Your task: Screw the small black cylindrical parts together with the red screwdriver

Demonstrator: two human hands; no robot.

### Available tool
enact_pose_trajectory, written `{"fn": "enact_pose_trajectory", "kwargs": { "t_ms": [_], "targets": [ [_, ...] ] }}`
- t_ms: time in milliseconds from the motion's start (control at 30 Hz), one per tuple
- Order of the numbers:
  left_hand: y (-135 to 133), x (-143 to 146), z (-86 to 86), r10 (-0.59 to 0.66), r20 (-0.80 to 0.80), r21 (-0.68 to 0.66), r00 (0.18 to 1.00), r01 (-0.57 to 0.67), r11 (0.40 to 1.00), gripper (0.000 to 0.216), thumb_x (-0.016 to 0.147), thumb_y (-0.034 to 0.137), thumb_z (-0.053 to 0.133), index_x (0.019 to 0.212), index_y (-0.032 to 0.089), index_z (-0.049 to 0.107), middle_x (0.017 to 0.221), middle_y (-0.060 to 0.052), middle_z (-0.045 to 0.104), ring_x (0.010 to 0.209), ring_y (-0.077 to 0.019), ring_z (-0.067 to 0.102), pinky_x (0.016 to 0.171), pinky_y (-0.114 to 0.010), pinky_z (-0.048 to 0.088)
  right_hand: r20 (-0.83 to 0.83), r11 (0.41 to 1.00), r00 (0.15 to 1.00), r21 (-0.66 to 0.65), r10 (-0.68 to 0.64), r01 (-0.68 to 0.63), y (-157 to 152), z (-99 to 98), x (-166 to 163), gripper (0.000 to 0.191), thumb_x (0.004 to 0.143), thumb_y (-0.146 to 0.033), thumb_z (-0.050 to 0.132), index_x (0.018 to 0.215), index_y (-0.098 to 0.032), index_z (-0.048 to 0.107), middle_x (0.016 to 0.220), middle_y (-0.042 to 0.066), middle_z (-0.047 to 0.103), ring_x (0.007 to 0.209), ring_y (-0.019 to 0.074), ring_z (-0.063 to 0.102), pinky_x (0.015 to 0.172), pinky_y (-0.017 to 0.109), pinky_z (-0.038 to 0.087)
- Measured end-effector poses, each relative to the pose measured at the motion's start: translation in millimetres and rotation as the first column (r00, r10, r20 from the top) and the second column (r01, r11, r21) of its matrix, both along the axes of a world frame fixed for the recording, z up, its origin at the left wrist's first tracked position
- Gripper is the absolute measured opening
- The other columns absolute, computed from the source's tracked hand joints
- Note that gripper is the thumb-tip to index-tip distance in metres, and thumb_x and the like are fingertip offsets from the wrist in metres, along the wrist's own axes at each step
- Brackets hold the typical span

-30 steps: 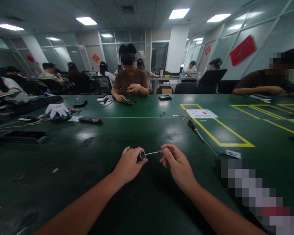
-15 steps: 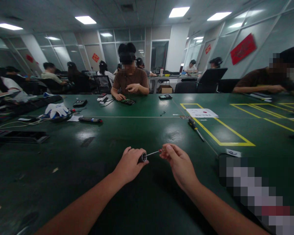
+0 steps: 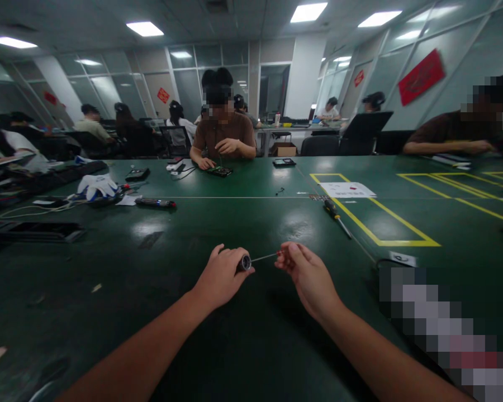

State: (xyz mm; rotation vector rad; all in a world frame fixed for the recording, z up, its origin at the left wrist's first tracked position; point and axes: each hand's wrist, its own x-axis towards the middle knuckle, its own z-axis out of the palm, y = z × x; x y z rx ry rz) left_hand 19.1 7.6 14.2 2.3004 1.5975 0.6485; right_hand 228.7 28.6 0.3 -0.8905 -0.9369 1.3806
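Note:
My left hand [image 3: 221, 279] is wrapped around a short dark cylinder with a round, metallic-rimmed end that looks like a flashlight [image 3: 245, 262]. That end faces right, toward my other hand. Between thumb and fingertips, my right hand [image 3: 308, 273] pinches a thin screwdriver [image 3: 265, 257]; a bit of red shows at its handle, and the rest is covered by the fingers. Its slim shaft points left, with the tip at the right edge of the cylinder's rim. Whether the tip touches the rim I cannot tell. Both hands are just above the green table [image 3: 184, 346].
A yellow-and-black screwdriver [image 3: 337, 218] lies beyond my right hand, near a white sheet [image 3: 347, 190] and yellow tape. A dark pen-shaped tool [image 3: 156, 204] and white gloves [image 3: 97, 187] lie at left. A blurred-out object [image 3: 440, 329] is at right. Across the table a person [image 3: 222, 128] handles a device.
The screwdriver has drawn slightly right: its tip was in the cylinder's round end and now sits at the rim's right edge. My left hand keeps its grip. The view shifted slightly.

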Motion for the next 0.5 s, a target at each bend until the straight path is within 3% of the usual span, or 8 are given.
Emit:
{"fn": "enact_pose_trajectory", "kwargs": {
  "t_ms": [333,500],
  "targets": [
    [-0.9,0.8,1.1,0.006,0.005,-0.030,1.000,-0.006,1.000,0.014,0.096,0.033,0.064,0.091,0.021,0.059,0.087,0.002,0.067,0.091,-0.0199,0.064,0.120,-0.057,0.024,0.245,0.984,0.969,0.177,-0.027,-0.017,-5.5,1.0,0.0,0.034,0.090,-0.054,0.069,0.101,-0.022,0.070,0.088,0.004,0.070,0.082,0.0202,0.067,0.082,0.038,0.053],
    [-0.3,0.5,-0.4,0.024,-0.001,-0.047,1.000,-0.024,0.999,0.014,0.096,0.034,0.065,0.091,0.021,0.060,0.086,0.002,0.067,0.090,-0.0203,0.064,0.119,-0.058,0.024,0.293,0.975,0.956,0.206,0.018,-0.081,-8.7,4.1,0.1,0.028,0.093,-0.049,0.067,0.102,-0.023,0.069,0.075,-0.001,0.065,0.068,0.0162,0.060,0.066,0.031,0.049]
  ]
}}
